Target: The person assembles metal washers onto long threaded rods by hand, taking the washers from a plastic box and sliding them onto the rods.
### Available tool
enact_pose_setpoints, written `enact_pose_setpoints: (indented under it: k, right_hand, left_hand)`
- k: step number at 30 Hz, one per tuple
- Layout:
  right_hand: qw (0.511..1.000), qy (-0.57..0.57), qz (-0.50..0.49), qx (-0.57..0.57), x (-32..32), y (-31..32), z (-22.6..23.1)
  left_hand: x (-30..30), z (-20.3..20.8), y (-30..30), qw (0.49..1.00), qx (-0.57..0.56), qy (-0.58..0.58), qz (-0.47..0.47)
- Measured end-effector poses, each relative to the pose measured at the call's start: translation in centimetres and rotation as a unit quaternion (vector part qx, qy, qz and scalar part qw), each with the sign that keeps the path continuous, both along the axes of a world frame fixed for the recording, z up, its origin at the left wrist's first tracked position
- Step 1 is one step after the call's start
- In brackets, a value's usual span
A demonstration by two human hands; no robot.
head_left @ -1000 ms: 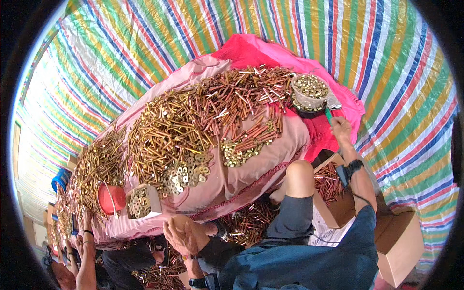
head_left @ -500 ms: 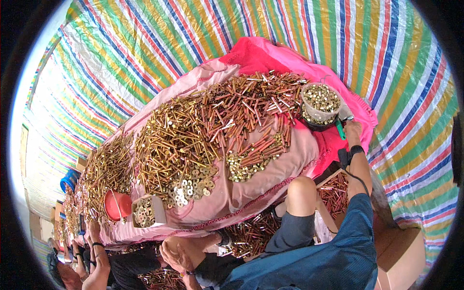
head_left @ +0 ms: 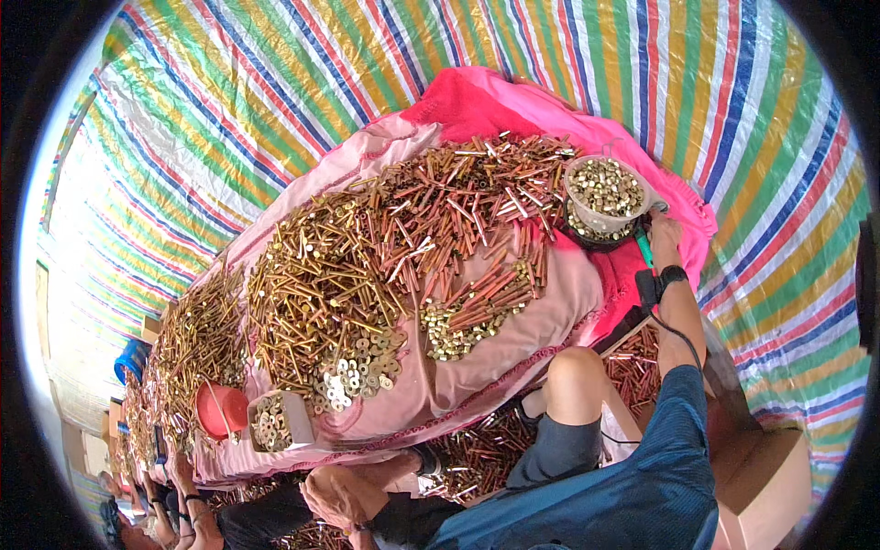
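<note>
My right hand [head_left: 665, 240], wrist in a black band, is at the right side of a clear plastic tub [head_left: 632, 216] full of brass-coloured nuts [head_left: 607, 183]. Its fingers are closed beside a green handle [head_left: 644, 247] and a small greyish piece; what exactly they hold is hard to make out. Under the tub sits a dark container [head_left: 600, 242] with more nuts. On my bent left knee lies my left hand [head_left: 332, 500], fingers laid over it, holding nothing. Loose nuts [head_left: 449, 337] and reddish metal sleeves [head_left: 486, 298] lie on the pink cloth [head_left: 550, 321] before me.
Heaped bolts [head_left: 316, 293] cover the cloth's middle and left, with washers [head_left: 353, 371] in front. A red bucket [head_left: 220, 410] and a white box of washers [head_left: 295, 420] stand left. Another person's arm [head_left: 194, 504] is at far left. A cardboard box [head_left: 765, 477] stands right.
The view has shifted slightly. My right hand has moved a little up and left, closer against the tub's side. My left hand remains on the knee.
</note>
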State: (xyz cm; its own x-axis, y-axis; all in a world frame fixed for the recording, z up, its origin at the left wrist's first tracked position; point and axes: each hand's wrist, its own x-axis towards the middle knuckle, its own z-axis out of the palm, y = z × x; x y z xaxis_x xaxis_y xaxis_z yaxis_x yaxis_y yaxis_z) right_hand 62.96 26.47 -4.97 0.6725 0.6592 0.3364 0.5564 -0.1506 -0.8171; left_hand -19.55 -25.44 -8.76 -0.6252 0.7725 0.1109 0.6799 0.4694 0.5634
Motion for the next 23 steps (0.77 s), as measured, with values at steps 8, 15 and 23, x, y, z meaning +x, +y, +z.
enact_pose_setpoints:
  k: [8,15,23]
  right_hand:
    - [0.985,-0.133,0.088,-0.06,0.4,-1.5,1.4]
    - [0.973,0.004,0.226,0.047,6.0,-8.6,2.9]
    - [0.875,0.461,0.137,0.05,10.8,-20.7,1.9]
  left_hand:
    - [4.9,3.6,5.8,0.996,0.042,0.082,0.019]
    - [9.9,9.1,6.7,0.984,0.061,0.146,0.086]
    - [11.7,10.8,5.9,0.988,-0.014,0.106,0.11]
